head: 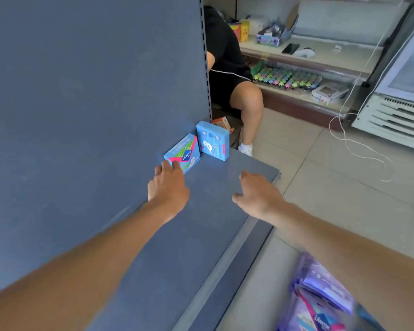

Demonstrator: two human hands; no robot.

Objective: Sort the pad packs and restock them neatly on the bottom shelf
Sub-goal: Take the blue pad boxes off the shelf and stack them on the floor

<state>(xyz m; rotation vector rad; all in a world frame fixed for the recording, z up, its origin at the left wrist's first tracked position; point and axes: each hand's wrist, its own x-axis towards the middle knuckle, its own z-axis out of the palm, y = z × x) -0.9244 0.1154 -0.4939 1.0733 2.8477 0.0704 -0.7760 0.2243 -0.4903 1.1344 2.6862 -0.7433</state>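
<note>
Two blue pad packs stand on the grey bottom shelf (215, 211) against its back panel. The nearer pack (183, 152) leans tilted; the farther pack (213, 140) stands upright at the shelf's end. My left hand (167, 185) reaches along the panel, fingertips touching the near corner of the tilted pack without gripping it. My right hand (258, 194) hovers over the shelf near its front edge, fingers apart and holding nothing. Purple pad packs (320, 299) lie blurred on the floor at the lower right.
The tall grey back panel (93, 103) fills the left. A person in black (230, 75) crouches just beyond the shelf end. Farther shelves (308, 58) hold small goods. A white cooler (397, 111) and a loose white cord (359, 144) are at the right on the tiled floor.
</note>
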